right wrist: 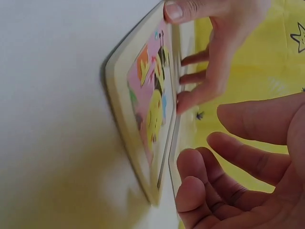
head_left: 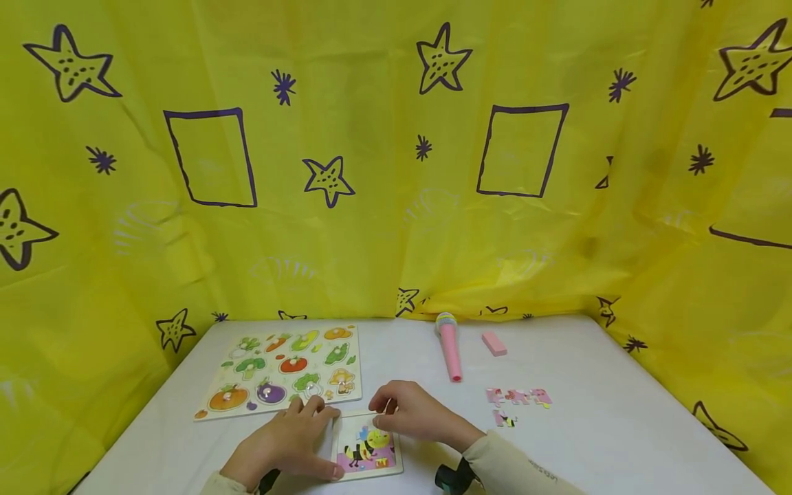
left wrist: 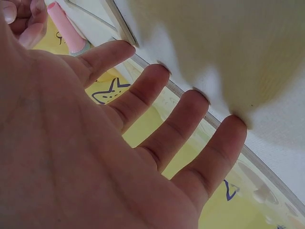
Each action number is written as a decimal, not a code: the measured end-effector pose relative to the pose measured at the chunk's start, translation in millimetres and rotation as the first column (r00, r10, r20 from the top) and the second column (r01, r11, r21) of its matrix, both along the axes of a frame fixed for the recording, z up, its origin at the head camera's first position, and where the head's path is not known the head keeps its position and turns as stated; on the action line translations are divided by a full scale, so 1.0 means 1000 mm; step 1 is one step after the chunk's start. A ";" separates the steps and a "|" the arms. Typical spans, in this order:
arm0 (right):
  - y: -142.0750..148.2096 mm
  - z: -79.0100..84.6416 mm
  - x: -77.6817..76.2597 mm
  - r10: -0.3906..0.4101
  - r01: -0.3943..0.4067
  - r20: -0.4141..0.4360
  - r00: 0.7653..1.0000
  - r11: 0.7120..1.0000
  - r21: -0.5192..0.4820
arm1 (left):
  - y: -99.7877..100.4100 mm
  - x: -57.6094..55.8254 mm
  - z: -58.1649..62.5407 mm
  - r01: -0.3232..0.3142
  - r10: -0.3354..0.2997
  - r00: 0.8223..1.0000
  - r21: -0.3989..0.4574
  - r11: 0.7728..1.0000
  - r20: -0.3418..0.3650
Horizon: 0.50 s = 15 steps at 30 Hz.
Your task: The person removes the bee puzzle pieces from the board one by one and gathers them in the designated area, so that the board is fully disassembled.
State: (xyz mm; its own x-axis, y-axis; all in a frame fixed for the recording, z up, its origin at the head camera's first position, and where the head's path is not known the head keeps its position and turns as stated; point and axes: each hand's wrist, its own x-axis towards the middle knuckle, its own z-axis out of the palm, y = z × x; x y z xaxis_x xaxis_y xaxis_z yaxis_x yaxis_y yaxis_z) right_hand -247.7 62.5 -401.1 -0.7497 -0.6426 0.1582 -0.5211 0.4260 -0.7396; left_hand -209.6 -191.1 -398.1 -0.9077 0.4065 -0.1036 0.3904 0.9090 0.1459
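A small wooden puzzle tray [head_left: 374, 474] lies at the table's front, with a bee picture [head_left: 359, 454] partly filled in and its upper part bare. My left hand [head_left: 281, 440] has its thumb on the tray's lower left corner. Its other fingers are spread beyond the tray's left side, fingertips near the vegetable board's lower edge. Over the tray's upper right edge hovers my right hand [head_left: 414, 412], fingers loosely bent. In the right wrist view its thumb [right wrist: 257, 119] stands apart from the fingers, with nothing between them.
The vegetable peg board [head_left: 260, 371] lies at the left behind the tray. Several loose puzzle pieces [head_left: 518, 397] lie to the right. Farther back are a pink toy microphone [head_left: 450, 350] and a pink block [head_left: 493, 343]. A yellow curtain [head_left: 371, 240] borders the table.
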 end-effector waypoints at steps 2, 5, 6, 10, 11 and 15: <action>-0.008 0.000 0.001 0.006 -0.006 0.028 1.000 1.000 0.014 | 0.001 0.000 0.001 -0.002 0.002 1.000 -0.006 1.000 0.002; -0.017 0.000 0.002 0.024 -0.027 0.058 0.998 0.998 0.051 | 0.001 0.000 0.001 0.001 -0.001 1.000 -0.008 1.000 0.001; -0.020 -0.001 0.003 0.033 -0.037 0.053 0.998 0.997 0.068 | 0.001 0.000 0.002 0.002 -0.002 1.000 -0.009 1.000 0.000; -0.027 -0.009 -0.001 0.075 -0.071 -0.021 0.997 0.986 0.150 | 0.002 0.000 0.002 -0.002 0.002 1.000 -0.015 1.000 -0.003; -0.028 -0.014 -0.003 0.086 -0.075 -0.055 0.995 0.981 0.177 | 0.002 0.000 0.002 -0.004 0.004 1.000 -0.018 1.000 -0.003; -0.033 -0.024 -0.009 0.108 -0.065 -0.146 0.983 0.961 0.268 | 0.002 0.000 0.000 -0.009 0.009 1.000 -0.023 1.000 -0.002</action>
